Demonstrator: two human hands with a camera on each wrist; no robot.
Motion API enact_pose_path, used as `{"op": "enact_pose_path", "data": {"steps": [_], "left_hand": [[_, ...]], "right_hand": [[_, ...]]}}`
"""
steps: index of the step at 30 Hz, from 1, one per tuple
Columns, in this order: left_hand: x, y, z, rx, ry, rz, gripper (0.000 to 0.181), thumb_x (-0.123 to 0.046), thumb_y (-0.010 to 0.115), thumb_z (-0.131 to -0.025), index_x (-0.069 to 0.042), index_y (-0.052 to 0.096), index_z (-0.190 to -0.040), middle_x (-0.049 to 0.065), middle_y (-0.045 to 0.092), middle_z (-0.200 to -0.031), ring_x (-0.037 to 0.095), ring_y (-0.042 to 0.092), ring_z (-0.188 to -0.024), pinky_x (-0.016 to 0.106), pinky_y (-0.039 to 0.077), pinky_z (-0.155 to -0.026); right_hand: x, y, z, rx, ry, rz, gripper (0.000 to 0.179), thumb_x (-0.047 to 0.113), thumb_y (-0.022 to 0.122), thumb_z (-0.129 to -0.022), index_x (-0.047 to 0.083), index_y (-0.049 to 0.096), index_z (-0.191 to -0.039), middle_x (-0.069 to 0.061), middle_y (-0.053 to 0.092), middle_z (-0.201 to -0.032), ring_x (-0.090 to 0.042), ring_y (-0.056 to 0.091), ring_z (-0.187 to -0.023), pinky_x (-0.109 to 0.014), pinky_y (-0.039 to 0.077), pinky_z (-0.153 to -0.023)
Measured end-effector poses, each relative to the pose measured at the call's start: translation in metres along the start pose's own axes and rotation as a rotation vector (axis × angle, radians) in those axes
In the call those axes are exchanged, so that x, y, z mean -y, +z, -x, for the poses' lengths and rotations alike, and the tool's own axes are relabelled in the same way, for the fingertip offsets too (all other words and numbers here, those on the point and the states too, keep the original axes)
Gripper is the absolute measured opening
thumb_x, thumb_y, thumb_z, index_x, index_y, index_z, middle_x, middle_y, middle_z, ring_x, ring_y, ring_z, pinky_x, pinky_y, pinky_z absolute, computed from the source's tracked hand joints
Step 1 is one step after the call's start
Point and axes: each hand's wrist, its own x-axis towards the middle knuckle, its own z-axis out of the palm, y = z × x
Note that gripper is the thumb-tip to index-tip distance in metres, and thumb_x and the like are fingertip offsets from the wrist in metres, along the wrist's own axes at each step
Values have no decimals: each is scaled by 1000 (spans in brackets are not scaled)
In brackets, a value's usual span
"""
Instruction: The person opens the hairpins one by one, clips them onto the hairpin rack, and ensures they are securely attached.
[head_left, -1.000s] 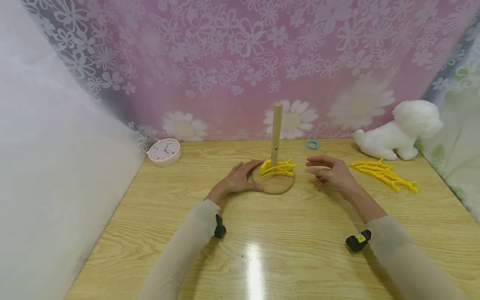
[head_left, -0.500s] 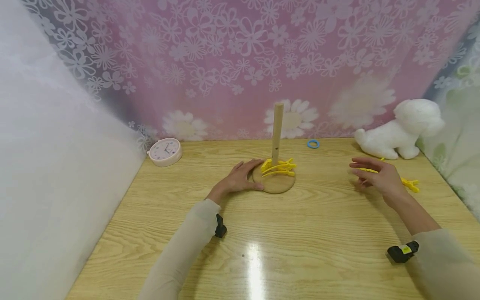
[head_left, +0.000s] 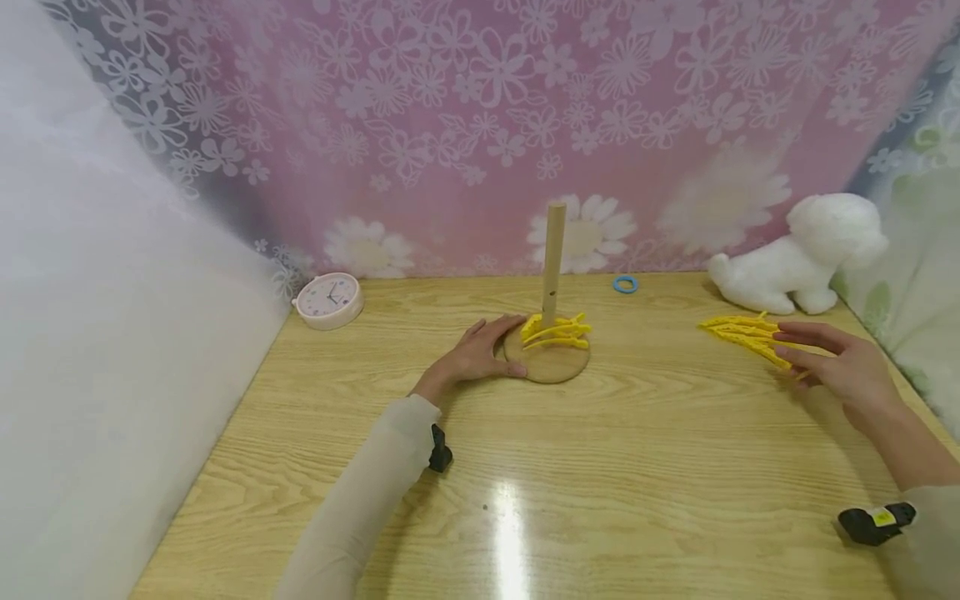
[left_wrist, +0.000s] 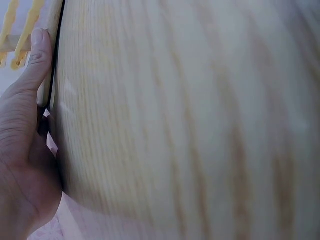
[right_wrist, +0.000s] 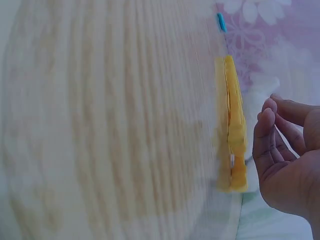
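Observation:
In the head view, my left hand [head_left: 480,350] holds the left edge of a round wooden base [head_left: 555,367], thumb at the front and fingers behind. Its thumb lies along the base's edge in the left wrist view. An upright wooden post [head_left: 553,258] with small holes rises from the base. Around the post's foot lie a few yellow plastic pieces [head_left: 558,333] with forked ends, shaped like long hair clips. My right hand [head_left: 847,367] is over the right end of a pile of similar yellow pieces [head_left: 738,329], fingers bent and apart from the thumb, gripping nothing visible.
A pink round clock [head_left: 330,300] is at the back left. A small blue ring [head_left: 626,284] lies near the table's back edge. Behind the yellow pile sits a white plush dog [head_left: 802,258]. A floral curtain [head_left: 450,125] hangs behind the wooden table [head_left: 600,467].
My right hand has moved right, away from the post, over to the yellow pile. The left hand keeps its place on the base.

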Motion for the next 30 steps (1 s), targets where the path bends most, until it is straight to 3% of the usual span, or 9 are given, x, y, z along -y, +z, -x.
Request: {"op": "enact_pose_path", "data": {"steps": [6,13,20,24,30], "left_hand": [[3,0,-3,6,-2,-13,100,-54,79,-89,-27,24,-167,-4,25,-172,15,13,-160,39,-3,-130],[2,0,-3,7,1,-16,100,-54,80,-88,-26,25,-167,-4,27,-171,15,13,-160,38,-3,-130],[2,0,-3,6,7,-15,99,-52,80,-89,-26,25,-167,-4,27,-171,15,13,-160,38,-3,-130],[1,0,-3,6,13,-12,99,-52,80,-89,-25,25,-167,-4,27,-171,16,14,-160,39,-3,-130],[1,-1,-2,11,5,-14,99,-52,80,-89,-27,25,-167,-4,26,-171,14,13,-160,38,-3,-130]], "right_hand": [[-10,-10,6,-17,31,99,30,23,73,-100,30,62,-127,33,66,-97,-13,65,-64,-31,57,-52],[-16,-15,11,-16,84,143,25,26,72,-101,33,61,-122,37,63,-94,-17,62,-60,-31,56,-51],[-18,-13,9,-9,112,148,35,25,72,-101,17,60,-133,22,69,-90,-20,61,-59,-35,55,-50],[-20,-12,7,-15,134,160,34,25,72,-101,17,60,-132,11,72,-82,-20,61,-59,-35,56,-50],[-21,-9,7,-3,126,134,35,25,74,-100,15,62,-131,12,73,-83,-20,61,-57,-35,54,-47]]}}
